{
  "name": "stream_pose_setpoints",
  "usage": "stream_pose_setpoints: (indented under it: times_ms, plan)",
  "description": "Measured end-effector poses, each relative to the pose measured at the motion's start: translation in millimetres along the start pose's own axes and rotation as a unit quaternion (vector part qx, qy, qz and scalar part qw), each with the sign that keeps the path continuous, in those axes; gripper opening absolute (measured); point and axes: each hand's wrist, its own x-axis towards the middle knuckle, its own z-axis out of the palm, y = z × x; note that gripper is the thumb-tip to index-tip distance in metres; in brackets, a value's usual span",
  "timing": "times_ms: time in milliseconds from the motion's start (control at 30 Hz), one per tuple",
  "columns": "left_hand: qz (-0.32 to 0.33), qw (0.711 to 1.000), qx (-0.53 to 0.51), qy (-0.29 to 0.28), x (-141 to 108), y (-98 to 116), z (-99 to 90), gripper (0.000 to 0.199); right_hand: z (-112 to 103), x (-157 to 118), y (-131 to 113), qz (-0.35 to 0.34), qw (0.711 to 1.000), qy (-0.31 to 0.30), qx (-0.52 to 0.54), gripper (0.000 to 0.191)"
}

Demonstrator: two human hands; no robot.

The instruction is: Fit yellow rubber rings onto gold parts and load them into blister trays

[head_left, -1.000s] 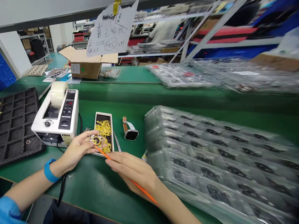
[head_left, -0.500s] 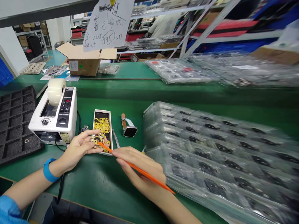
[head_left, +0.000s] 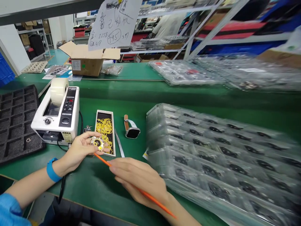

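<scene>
Head view: the left hand (head_left: 78, 150) has its grip nearly closed, fingertips pinching a round gold piece (head_left: 97, 143) by its edge, face up, probably to leave its face reachable. Past that grip sits 1 box of yellow rings (head_left: 104, 126) on the worktop (head_left: 94, 188). The right hand (head_left: 141, 180) is closed around 1 orange stick (head_left: 102, 159), pencil-style, likely for fine control, its tip near the piece's lower edge.

1 bright blue wristband (head_left: 53, 170), 1 blue sleeve (head_left: 13, 211)
</scene>
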Motion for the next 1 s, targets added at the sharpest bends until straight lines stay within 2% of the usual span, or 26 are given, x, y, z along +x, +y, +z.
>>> stream_pose_setpoints:
  times_ms: [67, 133, 233, 367, 567, 633, 700, 800, 900, 1000]
  plan:
    - [-0.002, 1.000, -0.002, 0.001, -0.9, -0.5, 2.0, 0.040, -2.3, 2.7, -3.3, 0.063, 0.996, 0.052, 0.031, 0.021]
    - [0.003, 1.000, 0.000, -0.001, -2.5, -1.1, 4.8, 0.045, -2.2, 4.1, -4.3, 0.116, 0.988, 0.096, 0.020, 0.021]
    - [0.007, 1.000, 0.001, -0.016, -5.3, -3.1, 8.9, 0.047, 2.7, 4.3, -2.5, 0.134, 0.984, 0.119, -0.022, 0.023]
    - [0.004, 1.000, -0.020, -0.022, -6.9, -7.2, 9.9, 0.045, 11.8, 1.8, 2.0, 0.110, 0.986, 0.097, -0.074, 0.023]
    - [-0.008, 0.999, -0.030, -0.009, -4.6, -9.2, 5.7, 0.047, 18.5, -4.1, 9.1, -0.022, 0.986, 0.026, -0.166, 0.024]
    - [-0.010, 1.000, -0.025, -0.010, -4.2, -8.1, 5.4, 0.045, 16.6, -3.4, 9.3, -0.034, 0.985, 0.009, -0.169, 0.023]
    - [-0.015, 1.000, -0.021, -0.011, -4.0, -6.7, 5.7, 0.044, 12.0, -1.4, 7.7, -0.005, 0.990, 0.017, -0.142, 0.021]
    - [-0.029, 0.999, 0.001, -0.018, -3.5, -5.0, 5.8, 0.037, 3.6, 0.8, 3.8, 0.095, 0.989, 0.097, -0.055, 0.021]
    - [-0.033, 0.998, 0.045, -0.030, -2.6, -3.9, 5.1, 0.029, -0.7, 0.0, 2.1, 0.190, 0.964, 0.186, 0.029, 0.022]
    - [-0.024, 0.996, 0.072, -0.036, -2.3, -3.3, 4.7, 0.022, 0.2, -2.0, 3.4, 0.248, 0.939, 0.219, 0.093, 0.028]
